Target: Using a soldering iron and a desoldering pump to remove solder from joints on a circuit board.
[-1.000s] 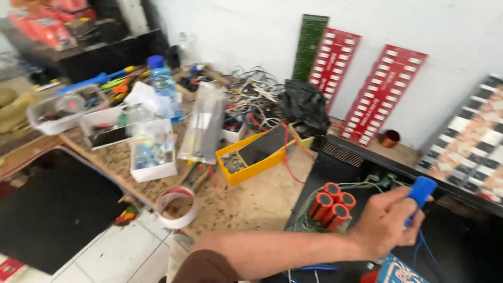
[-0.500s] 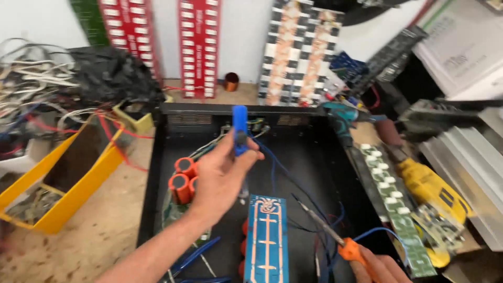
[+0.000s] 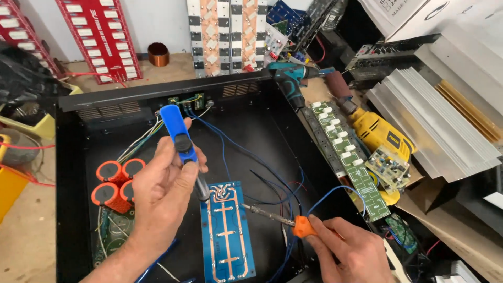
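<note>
Left hand [image 3: 165, 191] grips a blue desoldering pump [image 3: 181, 144], right hand [image 3: 352, 251] a soldering iron [image 3: 272, 217] — its tip could slip off the blue circuit board [image 3: 228, 230] between them and singe nearby wires [image 3: 272, 181].

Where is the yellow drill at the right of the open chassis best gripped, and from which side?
Grip the yellow drill around its yellow body, coming from above and the right. It lies on its side beside the green circuit strip, its nose pointing up-left toward the teal drill. A small board rests over its lower end, so the upper body is probably freest.
</note>
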